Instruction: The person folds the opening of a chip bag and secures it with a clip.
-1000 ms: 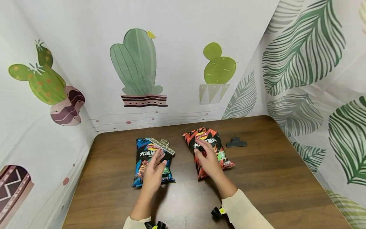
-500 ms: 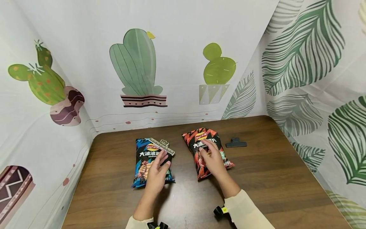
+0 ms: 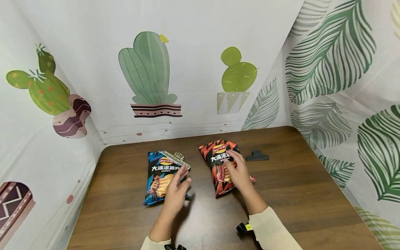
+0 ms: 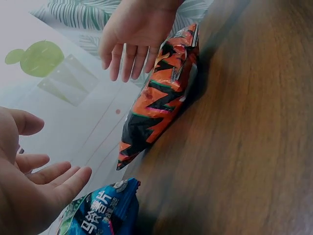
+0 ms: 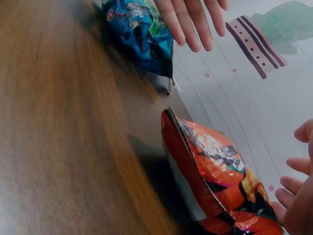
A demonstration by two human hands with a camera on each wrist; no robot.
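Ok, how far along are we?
Done, apparently: the pale piano-print clip sits on an upper corner of the blue-and-black plastic chip bag. In hand: nothing; the left hand and right hand hover by the bags. Probably remaining: the red-and-black plastic chip bag shows no clip; the black bar-shaped clip lies apart on the wood-grain table.

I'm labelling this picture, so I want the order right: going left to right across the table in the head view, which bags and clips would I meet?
Blue chip bag with the piano-key clip across its upper right corner → red chip bag → black clip.
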